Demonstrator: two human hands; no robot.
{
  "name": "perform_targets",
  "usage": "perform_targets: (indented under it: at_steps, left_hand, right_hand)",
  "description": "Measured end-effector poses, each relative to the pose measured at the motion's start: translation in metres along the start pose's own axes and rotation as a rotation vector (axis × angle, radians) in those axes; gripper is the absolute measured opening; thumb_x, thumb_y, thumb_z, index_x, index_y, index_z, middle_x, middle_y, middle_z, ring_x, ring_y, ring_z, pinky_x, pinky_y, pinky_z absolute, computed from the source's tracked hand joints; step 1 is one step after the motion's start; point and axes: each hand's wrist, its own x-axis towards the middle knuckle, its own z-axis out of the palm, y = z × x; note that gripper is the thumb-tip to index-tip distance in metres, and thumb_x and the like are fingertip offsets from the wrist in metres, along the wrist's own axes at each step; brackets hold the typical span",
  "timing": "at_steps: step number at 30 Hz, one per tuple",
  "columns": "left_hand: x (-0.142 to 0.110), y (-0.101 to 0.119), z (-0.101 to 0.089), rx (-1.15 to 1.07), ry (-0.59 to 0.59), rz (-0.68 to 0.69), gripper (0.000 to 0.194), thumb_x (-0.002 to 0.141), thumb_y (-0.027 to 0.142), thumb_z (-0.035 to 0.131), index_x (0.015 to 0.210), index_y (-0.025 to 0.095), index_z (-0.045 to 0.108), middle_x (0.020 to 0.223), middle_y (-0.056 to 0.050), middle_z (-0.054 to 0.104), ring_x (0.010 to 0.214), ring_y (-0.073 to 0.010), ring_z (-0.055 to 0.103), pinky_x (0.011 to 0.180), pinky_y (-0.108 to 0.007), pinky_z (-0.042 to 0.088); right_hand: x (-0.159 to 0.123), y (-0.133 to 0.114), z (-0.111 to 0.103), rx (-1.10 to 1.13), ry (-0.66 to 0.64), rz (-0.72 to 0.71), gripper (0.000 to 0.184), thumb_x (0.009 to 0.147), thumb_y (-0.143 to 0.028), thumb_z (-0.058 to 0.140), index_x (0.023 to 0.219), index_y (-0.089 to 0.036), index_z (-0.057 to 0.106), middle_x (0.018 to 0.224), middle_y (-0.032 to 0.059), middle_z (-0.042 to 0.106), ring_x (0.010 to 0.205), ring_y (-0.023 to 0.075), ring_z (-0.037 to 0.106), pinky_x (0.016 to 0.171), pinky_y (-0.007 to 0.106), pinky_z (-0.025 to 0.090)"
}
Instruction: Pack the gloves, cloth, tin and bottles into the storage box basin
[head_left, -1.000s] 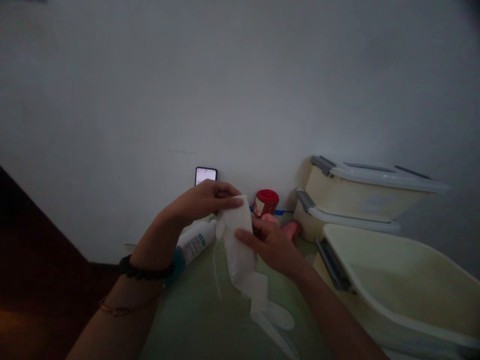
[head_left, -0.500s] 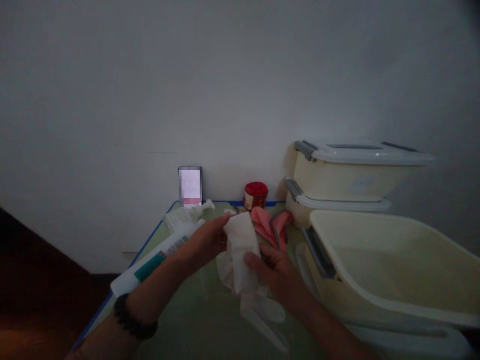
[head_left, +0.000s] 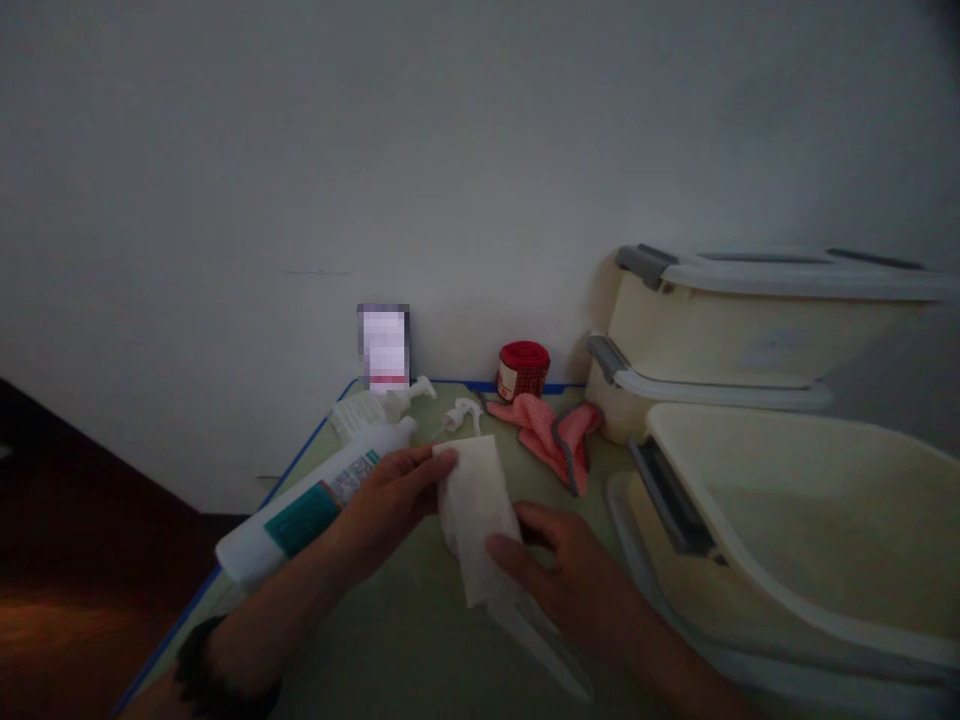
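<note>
Between my hands hangs a thin white disposable glove, its limp translucent fingers trailing down to the lower right. My left hand pinches the top left corner of its cuff between thumb and fingers. On the right edge, lower down, my right hand grips it with the thumb in front and the fingers behind. Beside my left forearm a white bottle with a teal label lies on its side. A white pump head rests just beyond the glove.
A pink cloth with grey edging and a red rolled fabric band are at the back. A phone leans on the wall. An open cream bin stands right, with lidded bins stacked behind. The green table has blue edging.
The glove's cuff is straighter and flatter, and fewer loose folds show at its left. My left hand has come down slightly. The view has tilted down and shifted left.
</note>
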Motion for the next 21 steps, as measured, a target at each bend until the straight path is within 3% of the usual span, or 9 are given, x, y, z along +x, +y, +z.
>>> perform_targets:
  at_steps: [3, 5, 11, 14, 18, 21]
  left_hand:
    - [-0.005, -0.001, 0.001, 0.066, -0.037, 0.016, 0.02, 0.08, 0.031, 0.057, 0.088, 0.015, 0.067, 0.073, -0.003, 0.066, 0.064, -0.0119, 0.058, 0.066, -0.024, 0.046]
    - [-0.008, -0.001, 0.003, 0.104, -0.064, 0.02, 0.02, 0.081, 0.032, 0.056, 0.086, 0.016, 0.067, 0.071, -0.002, 0.065, 0.064, -0.0112, 0.057, 0.064, -0.023, 0.045]
    - [-0.017, 0.005, 0.013, 0.212, -0.102, 0.056, 0.021, 0.081, 0.033, 0.056, 0.081, 0.015, 0.066, 0.07, 0.0, 0.059, 0.065, -0.0106, 0.053, 0.061, -0.022, 0.042]
    - [-0.018, 0.005, 0.014, 0.159, -0.125, 0.025, 0.02, 0.079, 0.032, 0.058, 0.088, 0.016, 0.066, 0.071, -0.001, 0.061, 0.064, -0.0109, 0.054, 0.061, -0.022, 0.043]
    - [-0.018, 0.002, 0.012, -0.004, -0.228, 0.018, 0.025, 0.077, 0.028, 0.061, 0.1, 0.017, 0.064, 0.087, -0.006, 0.066, 0.079, -0.0166, 0.061, 0.073, -0.028, 0.046]
    - [-0.017, 0.0, 0.011, -0.008, -0.251, 0.032, 0.029, 0.075, 0.019, 0.063, 0.104, 0.02, 0.063, 0.099, -0.006, 0.066, 0.089, -0.0182, 0.061, 0.079, -0.029, 0.046]
  right_hand:
    - [-0.003, -0.006, 0.0, -0.069, 0.094, -0.097, 0.019, 0.079, -0.03, 0.056, 0.093, -0.017, 0.056, 0.09, 0.0035, 0.058, 0.084, 0.0162, 0.054, 0.074, 0.029, 0.042]
    - [-0.003, -0.008, 0.0, -0.043, 0.109, -0.127, 0.023, 0.079, -0.032, 0.056, 0.097, -0.019, 0.055, 0.094, 0.0037, 0.059, 0.087, 0.0166, 0.055, 0.077, 0.029, 0.043]
    - [-0.004, -0.009, 0.004, 0.079, 0.18, -0.083, 0.02, 0.083, -0.038, 0.051, 0.085, -0.019, 0.059, 0.079, 0.0019, 0.062, 0.075, 0.0153, 0.059, 0.065, 0.026, 0.046]
    - [-0.003, -0.008, 0.006, 0.211, 0.187, -0.024, 0.022, 0.082, -0.039, 0.052, 0.084, -0.019, 0.06, 0.075, 0.0014, 0.063, 0.071, 0.0151, 0.059, 0.06, 0.025, 0.047]
    - [-0.001, -0.009, 0.004, 0.34, 0.217, 0.036, 0.024, 0.079, -0.042, 0.054, 0.08, -0.019, 0.062, 0.072, 0.0016, 0.064, 0.069, 0.0157, 0.06, 0.057, 0.025, 0.047]
    - [0.0, -0.01, 0.001, 0.35, 0.252, 0.052, 0.024, 0.078, -0.041, 0.055, 0.08, -0.019, 0.063, 0.07, 0.0015, 0.064, 0.068, 0.0157, 0.06, 0.055, 0.025, 0.046]
